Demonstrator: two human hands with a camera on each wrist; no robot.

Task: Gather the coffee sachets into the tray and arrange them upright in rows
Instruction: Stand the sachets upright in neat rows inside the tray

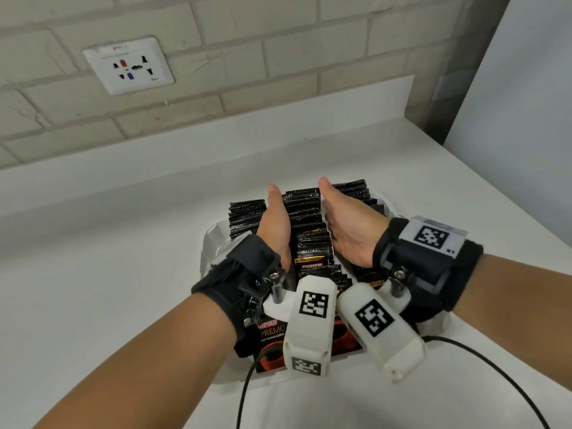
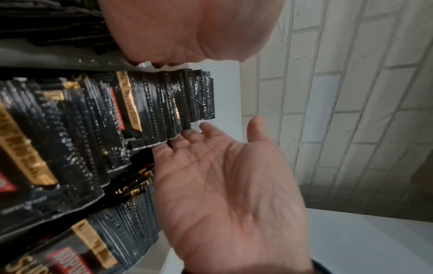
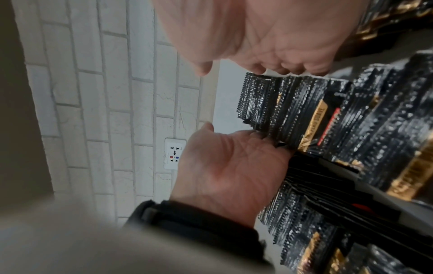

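Black coffee sachets stand upright in three rows inside a white tray (image 1: 213, 239). My left hand (image 1: 275, 224) is slid into the gap between the left row (image 1: 246, 215) and the middle row (image 1: 309, 224), palm against the middle row. My right hand (image 1: 349, 224) is in the gap on the other side, beside the right row (image 1: 356, 188). The palms face each other with the middle row (image 2: 164, 103) between them. The right hand (image 2: 225, 185) and left hand (image 3: 229, 166) both show straight fingers reaching down beside the sachets; the fingertips are hidden.
A large black coffee pack (image 1: 272, 332) lies at the tray's near end under my wrists. A black cable (image 1: 244, 394) trails off the near edge. The white counter meets a brick wall with a socket plate (image 1: 128, 65); the counter's edge runs on the right.
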